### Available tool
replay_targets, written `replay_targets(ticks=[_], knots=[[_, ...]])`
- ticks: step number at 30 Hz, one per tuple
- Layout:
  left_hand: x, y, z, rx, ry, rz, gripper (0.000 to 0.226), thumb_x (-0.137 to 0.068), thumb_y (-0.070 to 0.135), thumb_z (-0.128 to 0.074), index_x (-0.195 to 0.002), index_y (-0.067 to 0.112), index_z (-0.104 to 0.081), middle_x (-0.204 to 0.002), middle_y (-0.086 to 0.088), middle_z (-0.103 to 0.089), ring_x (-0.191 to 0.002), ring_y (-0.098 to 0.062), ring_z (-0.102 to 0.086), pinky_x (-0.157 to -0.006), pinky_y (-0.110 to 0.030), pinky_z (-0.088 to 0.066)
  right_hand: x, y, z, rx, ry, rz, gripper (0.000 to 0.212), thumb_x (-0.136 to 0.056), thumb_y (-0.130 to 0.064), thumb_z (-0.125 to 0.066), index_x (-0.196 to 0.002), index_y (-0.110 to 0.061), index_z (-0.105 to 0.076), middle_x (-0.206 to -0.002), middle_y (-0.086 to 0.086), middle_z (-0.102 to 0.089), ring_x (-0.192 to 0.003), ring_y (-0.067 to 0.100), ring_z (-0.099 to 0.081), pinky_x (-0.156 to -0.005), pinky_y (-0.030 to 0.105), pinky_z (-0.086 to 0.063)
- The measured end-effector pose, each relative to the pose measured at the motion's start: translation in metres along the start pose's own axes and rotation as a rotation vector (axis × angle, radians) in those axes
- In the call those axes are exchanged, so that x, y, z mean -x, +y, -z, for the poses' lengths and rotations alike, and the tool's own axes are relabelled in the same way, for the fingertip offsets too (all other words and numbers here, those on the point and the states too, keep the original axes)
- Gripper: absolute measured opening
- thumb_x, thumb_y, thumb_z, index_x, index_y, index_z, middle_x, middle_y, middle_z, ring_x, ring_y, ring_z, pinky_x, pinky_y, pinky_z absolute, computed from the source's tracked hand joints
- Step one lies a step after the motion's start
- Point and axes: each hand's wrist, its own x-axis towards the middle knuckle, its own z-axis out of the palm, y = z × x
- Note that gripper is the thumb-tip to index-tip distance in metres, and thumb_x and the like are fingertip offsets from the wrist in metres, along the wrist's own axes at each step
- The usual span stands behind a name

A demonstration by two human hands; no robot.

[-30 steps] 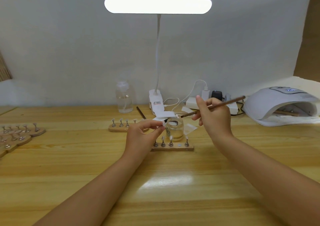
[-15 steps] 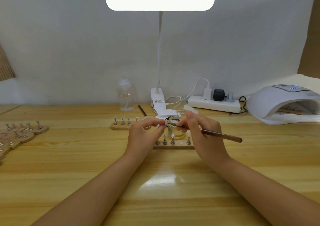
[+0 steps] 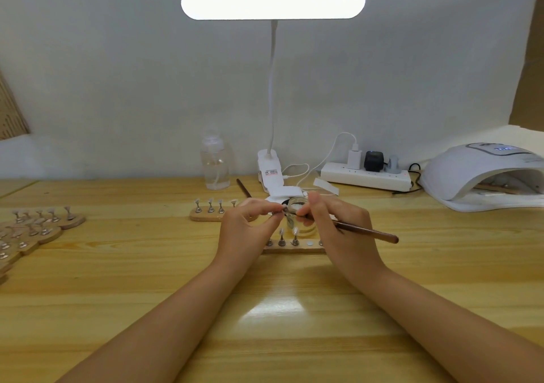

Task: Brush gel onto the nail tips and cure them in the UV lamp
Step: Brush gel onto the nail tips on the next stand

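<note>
My left hand pinches a small nail tip on its metal stand between thumb and fingers, held above the table. My right hand grips a brown gel brush, handle pointing right, its bristle end meeting the held tip. Just behind the hands stands a small glass gel jar. Below them lies a wooden holder strip with nail tips standing on metal pegs. The white UV lamp sits at the far right, its opening facing me, a wooden strip inside.
A second wooden holder with tips sits left of the hands. Several more holders lie at the table's left edge. A clear bottle, a desk lamp's clip base, a spare brush and a power strip line the back.
My right hand came down from beside the jar and turned the brush over, handle now pointing right. The bristles reached the tip in my left hand, which has stayed in place.
</note>
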Motion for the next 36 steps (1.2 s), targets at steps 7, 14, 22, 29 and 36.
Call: replay_targets(ticks=[7,14,22,29,36], knots=[[-0.0005,0.0001,0.0000,0.004,0.000,0.008,0.029,-0.075,0.005,-0.071,-0.073,0.033,-0.067,-0.079,0.015,-0.064,-0.078,0.012,-0.054,-0.073,-0.001,-0.039,0.0001,-0.0011,-0.0011,0.001,0.021,-0.012,0.029,-0.094,-0.031,-0.047,-0.070,-0.030,-0.063,-0.061,-0.022,-0.061,-0.067,-0.005,-0.062,-0.062,0.006,-0.044],[-0.0007,-0.0008,-0.0004,0.009,-0.004,0.000,0.030,-0.075,0.003,-0.071,-0.073,0.032,-0.067,-0.078,0.014,-0.064,-0.075,0.014,-0.054,-0.073,-0.002,-0.039,0.0005,-0.0018,-0.0022,0.039,0.033,0.042,0.032,-0.094,-0.030,-0.046,-0.073,-0.019,-0.068,-0.066,-0.018,-0.062,-0.070,0.001,-0.063,-0.063,0.010,-0.047],[-0.0008,-0.0024,-0.0006,0.016,0.002,0.013,0.032,-0.075,0.004,-0.071,-0.070,0.035,-0.066,-0.077,0.015,-0.064,-0.078,0.013,-0.055,-0.074,-0.002,-0.039,0.0006,-0.0030,-0.0028,0.030,0.039,0.021,0.026,-0.093,-0.032,-0.046,-0.075,-0.027,-0.064,-0.068,-0.024,-0.060,-0.070,-0.005,-0.062,-0.063,0.006,-0.044],[-0.0009,-0.0014,-0.0004,0.025,0.003,0.013,0.033,-0.074,0.003,-0.072,-0.069,0.036,-0.066,-0.076,0.016,-0.063,-0.077,0.014,-0.055,-0.073,-0.001,-0.039,0.0014,-0.0031,-0.0036,-0.037,0.044,-0.013,0.028,-0.093,-0.029,-0.047,-0.071,-0.029,-0.065,-0.061,-0.023,-0.062,-0.067,-0.003,-0.063,-0.060,0.006,-0.044],[-0.0010,-0.0003,-0.0007,0.014,-0.001,0.003,0.033,-0.074,0.004,-0.072,-0.070,0.036,-0.066,-0.076,0.016,-0.063,-0.076,0.014,-0.054,-0.072,0.000,-0.038,0.0011,-0.0027,-0.0024,-0.063,0.062,-0.035,0.030,-0.093,-0.030,-0.049,-0.069,-0.025,-0.066,-0.057,-0.020,-0.062,-0.058,-0.006,-0.061,-0.052,0.004,-0.041]])
